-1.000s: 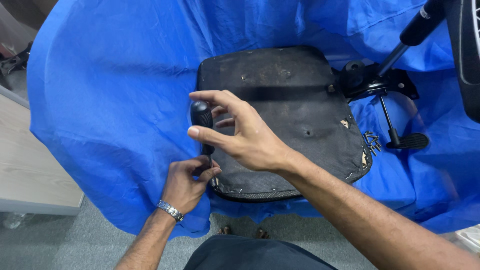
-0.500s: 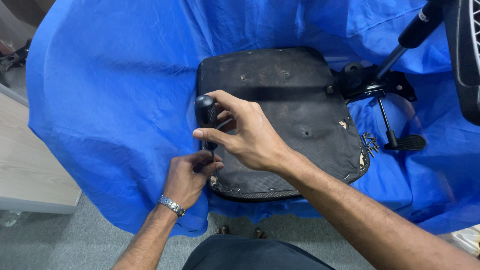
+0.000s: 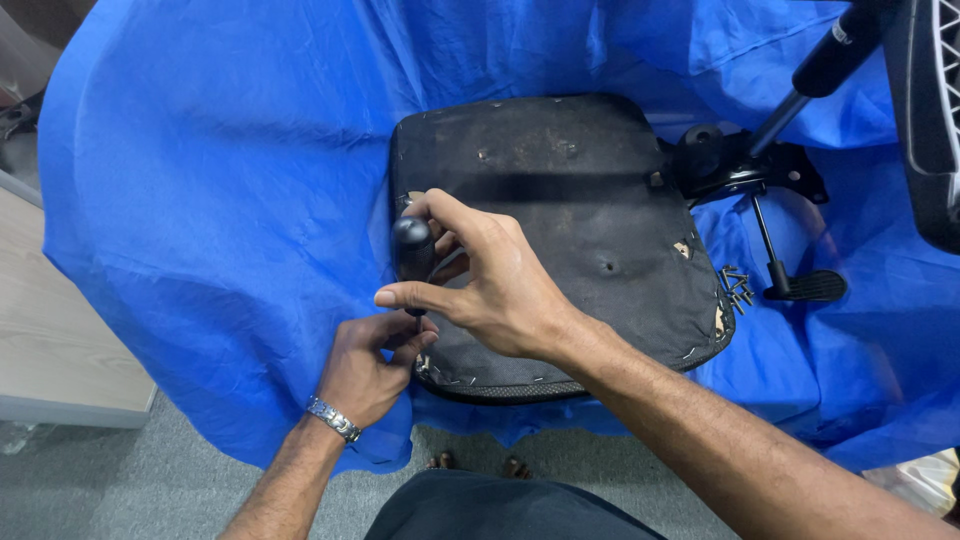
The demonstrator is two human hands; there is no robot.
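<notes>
This looks like a small repair workshop set up inside an office. A blue cloth [image 3: 200,200] covers the work surface, and an upturned black chair seat [image 3: 580,180] lies on it with loose screws [image 3: 735,285] at its right. A chair mechanism with levers [image 3: 760,180] lies far right. Grey carpet floor [image 3: 120,480] and a pale wooden counter [image 3: 50,330] show at the left.

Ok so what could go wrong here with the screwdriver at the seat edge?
The screwdriver stands upright right beside the left hand, so a slip could jab those fingers. Staples stick out along the seat pan edge and might scratch skin. Loose screws on the blue cloth could roll away.
</notes>
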